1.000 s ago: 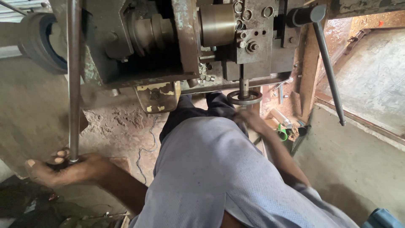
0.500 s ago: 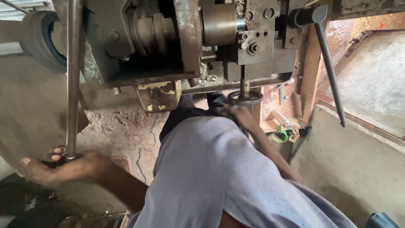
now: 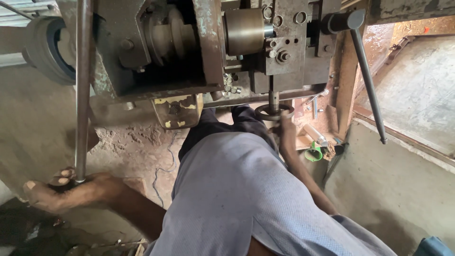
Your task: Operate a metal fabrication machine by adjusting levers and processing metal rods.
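Bare concrete floor (image 3: 417,95) under a worn grey metal machine (image 3: 199,47). Lower left, the left hand (image 3: 71,189) clamps a long steel rod (image 3: 83,85); mid-frame, the right hand (image 3: 286,128) grips a small round metal handwheel (image 3: 274,112).

The floor (image 3: 38,128) is bare grey concrete, stained and dusty, with a patch of broken, crumbled surface (image 3: 137,137) near its middle. A thin wire (image 3: 163,166) lies across this patch. At the right, a low concrete ledge (image 3: 393,185) runs diagonally, edged by a wooden frame (image 3: 403,137). Beyond the frame lies a paler concrete slab (image 3: 422,85) in brighter daylight. A vertical wooden post (image 3: 343,90) stands beside the frame. Corrugated metal sheeting (image 3: 19,14) shows at the upper left. Lighting is natural and soft, strongest at the right.
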